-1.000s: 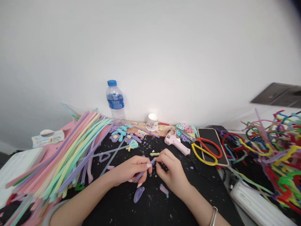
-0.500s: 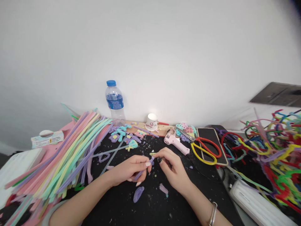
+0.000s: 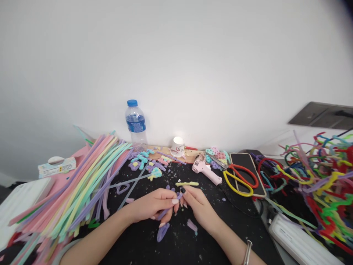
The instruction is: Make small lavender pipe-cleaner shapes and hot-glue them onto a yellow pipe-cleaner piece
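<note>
Between the fingers of my left hand (image 3: pixel 156 204) is a purple pipe cleaner (image 3: pixel 164 212), partly hidden by the fingers. My right hand (image 3: pixel 199 204) is closed in a pinch at the upper end of the same purple piece, touching the left fingertips. Just beyond the right fingers lies a short yellow pipe cleaner (image 3: pixel 188 183) on the black mat (image 3: pixel 176 250). A purple loop (image 3: pixel 163 232) rests below my left hand. A small pale purple scrap (image 3: pixel 192 226) lies below my right hand.
A pink glue gun (image 3: pixel 206 170), red-and-yellow-handled scissors (image 3: pixel 239 178) and a phone (image 3: pixel 245 162) are to the right. Behind stand a paper cup (image 3: pixel 178 146) and a water bottle (image 3: pixel 135 123). Pastel pipe cleaners (image 3: pixel 82 184) heap at left; a bright tangle (image 3: pixel 328 184) fills the right.
My right hand has left the yellow pipe cleaner, which now lies on the mat, and has come left to pinch the purple piece. The view has tilted slightly.
</note>
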### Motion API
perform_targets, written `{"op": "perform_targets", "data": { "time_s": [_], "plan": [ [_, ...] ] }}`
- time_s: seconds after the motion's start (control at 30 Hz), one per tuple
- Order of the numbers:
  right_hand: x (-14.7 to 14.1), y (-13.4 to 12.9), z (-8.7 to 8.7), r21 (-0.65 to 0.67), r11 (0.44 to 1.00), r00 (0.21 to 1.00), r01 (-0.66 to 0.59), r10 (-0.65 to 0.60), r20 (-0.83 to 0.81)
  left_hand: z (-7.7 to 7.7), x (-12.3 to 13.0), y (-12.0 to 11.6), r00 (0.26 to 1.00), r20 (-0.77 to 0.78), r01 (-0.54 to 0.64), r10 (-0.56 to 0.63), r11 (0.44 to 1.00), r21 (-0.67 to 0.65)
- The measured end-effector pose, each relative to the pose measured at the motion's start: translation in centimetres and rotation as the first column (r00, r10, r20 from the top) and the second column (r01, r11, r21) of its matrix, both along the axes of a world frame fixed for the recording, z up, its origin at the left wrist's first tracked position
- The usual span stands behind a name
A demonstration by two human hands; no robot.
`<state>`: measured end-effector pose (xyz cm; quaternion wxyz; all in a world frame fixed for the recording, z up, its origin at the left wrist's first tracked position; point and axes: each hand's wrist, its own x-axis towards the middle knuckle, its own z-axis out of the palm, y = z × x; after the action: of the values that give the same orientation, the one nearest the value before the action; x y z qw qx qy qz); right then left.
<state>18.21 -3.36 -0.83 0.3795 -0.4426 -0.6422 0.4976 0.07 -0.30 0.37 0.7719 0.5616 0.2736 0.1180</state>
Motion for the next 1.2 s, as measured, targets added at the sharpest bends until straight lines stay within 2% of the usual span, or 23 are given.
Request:
{"op": "perform_targets", "data": {
  "time_s": [0.23, 0.37, 0.7, 0.97, 1.2],
  "plan": [
    [-0.30, 0.08, -0.52, -0.068, 0.998, 0.992, -0.014, 0.005, -0.125, -0.19, -0.03, 0.04, 1.000, 0.002, 0.009, -0.009, 1.000, 0.027],
    [-0.44, 0.17, -0.48, -0.101, 0.995, 0.990, -0.016, 0.002, -0.138, -0.29, -0.08, 0.03, 1.000, 0.011, 0.025, -0.026, 0.999, 0.030],
    [-0.56, -0.16, -0.55, -0.021, 1.000, 1.000, 0.007, -0.007, -0.020, 0.15, -0.15, -0.12, 0.999, 0.019, 0.029, -0.030, 0.998, 0.052],
    [-0.81, -0.23, 0.18, 0.040, 0.999, 0.996, -0.005, 0.001, 0.089, -0.01, -0.15, -0.07, 1.000, 0.008, 0.026, -0.026, 0.998, 0.059],
    [-0.97, -0.43, 0.44, 0.086, 0.996, 0.975, 0.024, -0.042, 0.217, 0.23, -0.12, -0.19, 1.000, -0.029, 0.002, 0.000, 0.998, 0.060]
  ]
}}
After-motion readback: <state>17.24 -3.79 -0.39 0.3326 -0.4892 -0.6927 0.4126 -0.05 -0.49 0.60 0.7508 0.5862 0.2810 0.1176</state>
